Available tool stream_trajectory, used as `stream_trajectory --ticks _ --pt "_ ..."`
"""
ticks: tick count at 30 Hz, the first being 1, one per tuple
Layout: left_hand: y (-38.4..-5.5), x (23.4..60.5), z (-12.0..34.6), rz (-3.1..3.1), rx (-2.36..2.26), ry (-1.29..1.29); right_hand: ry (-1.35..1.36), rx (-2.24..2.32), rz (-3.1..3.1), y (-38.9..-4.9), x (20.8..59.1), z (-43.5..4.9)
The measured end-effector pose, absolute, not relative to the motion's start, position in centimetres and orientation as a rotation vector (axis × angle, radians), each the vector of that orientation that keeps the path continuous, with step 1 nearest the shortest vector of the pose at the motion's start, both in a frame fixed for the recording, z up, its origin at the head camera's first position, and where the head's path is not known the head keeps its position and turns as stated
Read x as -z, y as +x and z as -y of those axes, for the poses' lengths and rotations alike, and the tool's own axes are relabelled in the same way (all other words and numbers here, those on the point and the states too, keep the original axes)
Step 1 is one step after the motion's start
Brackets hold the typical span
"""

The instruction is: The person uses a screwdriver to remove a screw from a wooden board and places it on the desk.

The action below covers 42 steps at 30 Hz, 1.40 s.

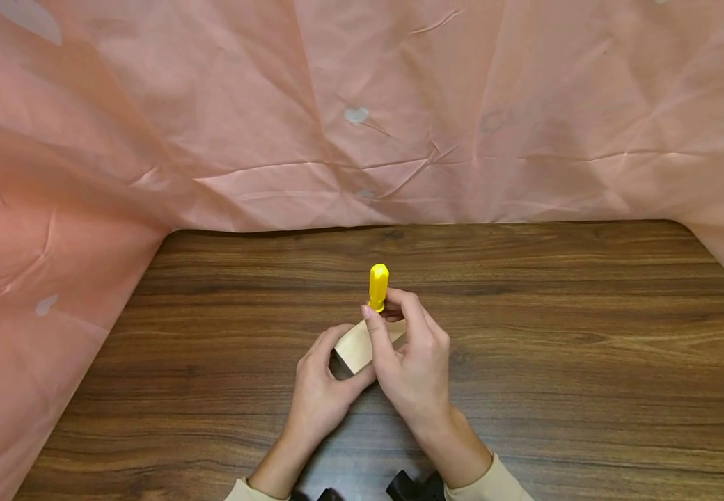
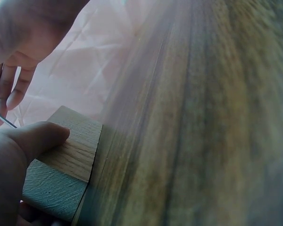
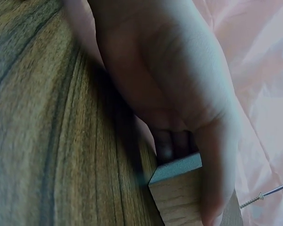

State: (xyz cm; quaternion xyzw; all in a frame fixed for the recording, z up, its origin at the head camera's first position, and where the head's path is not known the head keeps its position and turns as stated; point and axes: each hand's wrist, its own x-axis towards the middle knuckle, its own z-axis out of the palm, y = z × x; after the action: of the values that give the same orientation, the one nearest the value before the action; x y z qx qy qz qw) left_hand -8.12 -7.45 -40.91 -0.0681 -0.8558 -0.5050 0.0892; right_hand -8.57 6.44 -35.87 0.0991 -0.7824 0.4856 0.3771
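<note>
Wooden table (image 1: 587, 362) — left hand (image 1: 321, 390) gripping wood block (image 1: 356, 346), right hand (image 1: 412, 365) pinching yellow screwdriver (image 1: 378, 285).

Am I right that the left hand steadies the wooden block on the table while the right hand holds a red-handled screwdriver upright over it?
Not quite: the screwdriver handle is yellow, not red, as the head view shows. The rest stands: the left hand steadies the wooden block on the table, and the right hand holds the screwdriver upright over it.
</note>
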Motion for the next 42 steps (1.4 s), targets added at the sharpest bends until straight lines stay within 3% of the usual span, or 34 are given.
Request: stream_trajectory --ticks 42 --pt "-8.15 40.87 7.46 2.549 1.511 -0.197 0.28 -1.232 2.035 -8.4 35.39 -6.75"
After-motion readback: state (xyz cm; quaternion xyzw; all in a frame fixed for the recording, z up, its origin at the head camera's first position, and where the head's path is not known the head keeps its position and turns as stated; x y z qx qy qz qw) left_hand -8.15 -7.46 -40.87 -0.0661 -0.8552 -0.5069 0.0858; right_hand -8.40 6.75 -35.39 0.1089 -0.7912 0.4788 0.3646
